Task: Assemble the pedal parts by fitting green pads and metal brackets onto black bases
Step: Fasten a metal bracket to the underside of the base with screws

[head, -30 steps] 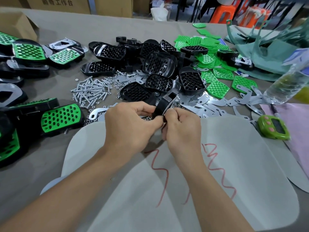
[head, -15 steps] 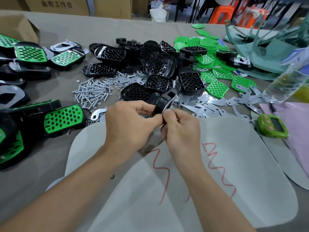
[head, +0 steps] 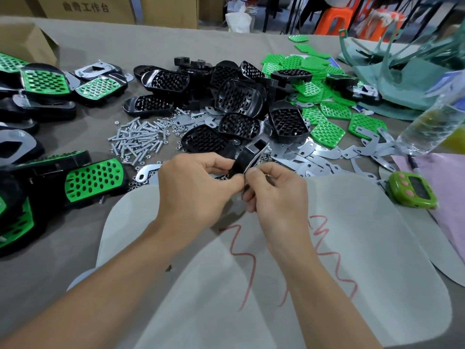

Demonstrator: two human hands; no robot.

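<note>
Left hand point(head: 193, 190), right hand point(head: 276, 191) unmoved, pinching black base point(head: 242, 160)

Left hand point(head: 193, 187) and right hand point(head: 275, 191) grip one black base point(head: 245, 157) with metal bracket point(head: 258, 153) against it, edge-on. Screws point(head: 137, 141) behind left; green pads point(head: 327, 133) behind right.

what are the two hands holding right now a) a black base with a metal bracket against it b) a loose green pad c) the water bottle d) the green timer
a: the left hand and right hand both pinch a black base held on edge, with a metal bracket lying along its right side.
</note>
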